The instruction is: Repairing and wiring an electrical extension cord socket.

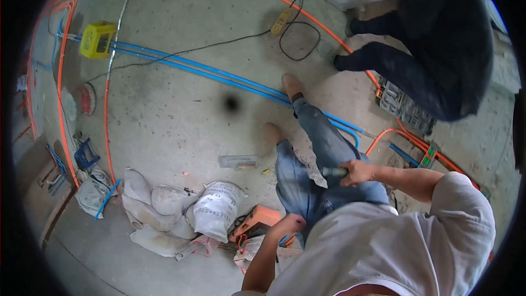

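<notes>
My right hand (357, 173) is closed round the dark green handle of a trowel (316, 177), whose grey, ragged-edged blade lies over my jeans between the thighs. By my left hip, my left hand (294, 223) is curled into a loose fist, with nothing seen sticking out of it. An orange tool case (257, 220) is on the floor just beyond that hand. Farther ahead lies a flat steel plastering trowel (238, 161), left of my brown shoes.
White sacks (218, 208) lie at lower left. Blue pipes (208, 73) and orange conduits (106, 126) cross the concrete floor. A yellow step stool (97, 40) and a power strip (280, 21) with a looped cable stand ahead. At right, a person in dark clothes (444, 33) crouches by a grey toolbox (406, 107).
</notes>
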The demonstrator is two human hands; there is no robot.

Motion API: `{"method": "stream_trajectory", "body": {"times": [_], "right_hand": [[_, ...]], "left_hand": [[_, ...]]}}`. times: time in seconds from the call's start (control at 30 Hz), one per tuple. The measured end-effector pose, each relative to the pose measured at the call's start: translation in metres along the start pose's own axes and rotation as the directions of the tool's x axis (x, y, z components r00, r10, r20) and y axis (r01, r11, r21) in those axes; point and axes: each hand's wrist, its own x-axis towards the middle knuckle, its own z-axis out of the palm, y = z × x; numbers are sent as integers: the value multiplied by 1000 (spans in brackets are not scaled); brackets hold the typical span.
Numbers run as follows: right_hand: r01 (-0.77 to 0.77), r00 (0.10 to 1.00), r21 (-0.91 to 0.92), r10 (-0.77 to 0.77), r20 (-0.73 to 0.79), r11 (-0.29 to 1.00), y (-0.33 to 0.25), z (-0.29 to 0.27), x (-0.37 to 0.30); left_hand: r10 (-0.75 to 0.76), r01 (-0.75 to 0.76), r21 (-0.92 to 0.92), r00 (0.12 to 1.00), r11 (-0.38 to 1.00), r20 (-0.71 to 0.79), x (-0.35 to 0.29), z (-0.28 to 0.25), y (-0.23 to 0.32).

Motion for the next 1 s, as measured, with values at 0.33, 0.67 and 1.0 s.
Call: {"method": "stream_trajectory", "body": {"times": [0.33,0.67,1.0], "right_hand": [[332,738,14,-251,-627,943,-113,-288,337],[242,377,196,94,-921,950,-241,-412,513],[-521,236,-498,-443,-865,693,-198,-478,591]], "left_hand": [[-278,-147,-483,661,863,-697,273,-332,-64],[-283,531,-327,-165,782,-945,354,-509,-76],[-101,467,-80,21,881,-995,369,-506,-99]]}}
